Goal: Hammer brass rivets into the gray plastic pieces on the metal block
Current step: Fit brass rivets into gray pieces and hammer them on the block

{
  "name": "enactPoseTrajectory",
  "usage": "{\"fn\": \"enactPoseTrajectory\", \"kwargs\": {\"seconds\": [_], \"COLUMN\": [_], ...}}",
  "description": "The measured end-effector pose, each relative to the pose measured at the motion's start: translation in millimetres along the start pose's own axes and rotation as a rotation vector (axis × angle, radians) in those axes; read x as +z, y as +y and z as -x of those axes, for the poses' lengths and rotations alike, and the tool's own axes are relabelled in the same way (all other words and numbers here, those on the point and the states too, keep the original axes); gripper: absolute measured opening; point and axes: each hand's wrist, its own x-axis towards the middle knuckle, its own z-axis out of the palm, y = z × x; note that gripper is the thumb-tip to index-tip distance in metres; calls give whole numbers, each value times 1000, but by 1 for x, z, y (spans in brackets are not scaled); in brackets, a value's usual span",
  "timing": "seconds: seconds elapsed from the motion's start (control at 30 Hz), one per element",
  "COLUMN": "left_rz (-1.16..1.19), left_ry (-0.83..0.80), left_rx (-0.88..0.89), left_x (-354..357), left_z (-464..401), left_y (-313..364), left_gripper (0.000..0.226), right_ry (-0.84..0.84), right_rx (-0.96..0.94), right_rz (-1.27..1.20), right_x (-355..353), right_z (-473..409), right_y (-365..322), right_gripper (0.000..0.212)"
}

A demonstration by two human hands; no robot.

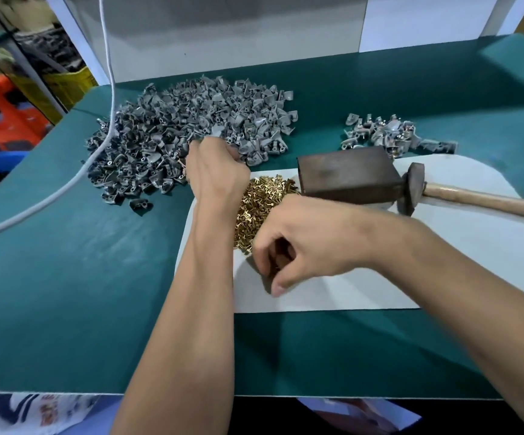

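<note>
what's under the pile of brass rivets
The brass rivets lie on a white sheet spread over the green table. The left hand and right hand cover parts of the pile, so its full extent is hidden.

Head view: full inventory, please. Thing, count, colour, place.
gray plastic pieces: one big pile, gray, far left on table.
riveted pieces: small pile, gray, far right.
brass rivets: one heap, gold, on white sheet.
white sheet: one, centre right.
metal block: one, dark, on sheet.
hammer: one, wooden handle, lying right of block.
cable: one, white, left.
table: one, teal.
left hand: at gray pile's edge.
right hand: fingers curled at rivet heap.
</note>
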Motion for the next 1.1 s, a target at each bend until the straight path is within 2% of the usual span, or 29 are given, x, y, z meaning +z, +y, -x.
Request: {"fn": "enactPoseTrajectory", "kwargs": {"seconds": [0.23,0.4,0.57,0.67,0.9,1.0,1.1], "left_rz": [31,70,312,400,383,304,155], "left_ry": [13,21,72,76,44,63,-56], "left_rx": [-18,-15,-41,-51,-59,-13,62], "left_x": [-5,-6,-6,-4,-2,-4,-4], "left_z": [2,0,-2,-2,-3,-5,-4], "left_y": [4,1,4,5,3,0,-1], "left_gripper": [26,30,8,18,10,19,29], "right_ry": [7,58,63,44,72,166,319], "right_rx": [43,154,159,179,225,220,194], "right_rz": [31,228,228,230,307,213,139], "right_x": [9,4,1,-2,1,0,-2], "right_z": [-4,-3,5,8,11,14,15], "right_y": [5,8,6,4,4,7,13], "right_gripper": [11,11,7,8,11,15,10]}}
